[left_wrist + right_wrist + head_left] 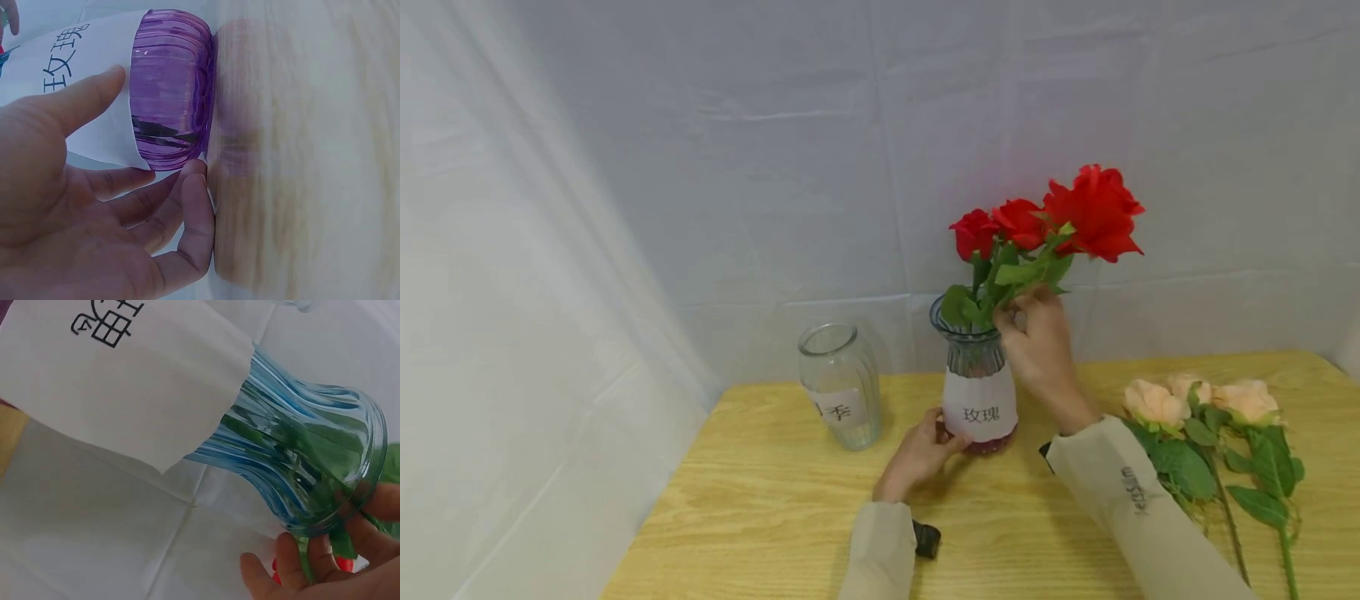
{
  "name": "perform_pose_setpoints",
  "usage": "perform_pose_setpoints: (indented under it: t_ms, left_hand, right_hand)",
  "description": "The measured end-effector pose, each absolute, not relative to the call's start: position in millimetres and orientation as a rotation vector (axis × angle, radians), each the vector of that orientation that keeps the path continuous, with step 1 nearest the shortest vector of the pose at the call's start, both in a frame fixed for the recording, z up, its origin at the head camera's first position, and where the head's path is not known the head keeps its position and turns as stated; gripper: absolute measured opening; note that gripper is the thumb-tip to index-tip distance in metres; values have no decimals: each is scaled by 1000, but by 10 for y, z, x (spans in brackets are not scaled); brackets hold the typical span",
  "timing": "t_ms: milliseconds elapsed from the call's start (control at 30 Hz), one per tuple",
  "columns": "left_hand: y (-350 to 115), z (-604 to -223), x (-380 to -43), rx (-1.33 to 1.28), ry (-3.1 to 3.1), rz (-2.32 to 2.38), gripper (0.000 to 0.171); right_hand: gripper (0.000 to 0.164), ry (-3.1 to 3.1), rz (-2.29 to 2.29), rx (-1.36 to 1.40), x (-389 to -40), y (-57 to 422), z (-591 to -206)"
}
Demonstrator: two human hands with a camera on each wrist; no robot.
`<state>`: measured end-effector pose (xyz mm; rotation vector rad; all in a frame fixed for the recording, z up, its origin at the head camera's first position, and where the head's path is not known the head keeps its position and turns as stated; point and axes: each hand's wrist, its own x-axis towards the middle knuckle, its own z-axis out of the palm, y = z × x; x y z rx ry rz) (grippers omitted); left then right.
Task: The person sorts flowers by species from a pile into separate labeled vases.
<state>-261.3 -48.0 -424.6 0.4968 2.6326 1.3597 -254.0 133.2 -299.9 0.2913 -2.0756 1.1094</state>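
Note:
A fluted glass vase [976, 360], bluish at the rim and purple at the base, stands on the table with a white paper label [100, 81] bearing black characters. My left hand [920, 454] holds it low down, thumb on the label and fingers curled behind the base. Several red roses [1019, 222] with green leaves rise from its mouth. At the rim, my right hand [1041, 342] pinches the stem of a red rose, the large bloom [1097, 212] leaning right. In the right wrist view, the fingers [290, 559] are right at the glass rim, among leaves.
A clear glass vase [841, 375] with a white label stands left of the labelled one. Peach roses [1157, 406] with long leafy stems lie at the right of the wooden table [760, 500]. White cloth [775, 167] hangs behind the table.

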Motion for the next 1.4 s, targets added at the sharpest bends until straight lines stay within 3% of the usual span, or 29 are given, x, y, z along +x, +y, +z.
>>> perform_pose_setpoints:
  t_ms: [133, 300, 500, 733, 1067, 1400]
  left_hand:
    - [-482, -4247, -2615, 493, 2630, 1362, 59]
    - [-474, -4238, -2612, 497, 2629, 1364, 58]
    - [-462, -4254, -2621, 490, 2633, 1367, 60]
    - [-496, -4249, -2633, 510, 2640, 1348, 61]
    - [-641, -4063, -2467, 462, 2688, 1244, 76]
    - [-920, -3880, -2253, 608, 2992, 1040, 59]
  right_hand:
    - [13, -2108, 1002, 441, -2561, 1342, -3006]
    - [19, -2164, 1093, 418, -2498, 1347, -3038]
    - [56, -2092, 1373, 268, -2444, 1372, -3142]
    - [34, -2131, 1412, 190, -2343, 1525, -3240]
    - [40, -2354, 1237, 218, -2203, 2001, -3388]
    - [42, -2488, 1016, 145, -2019, 2520, -3470]
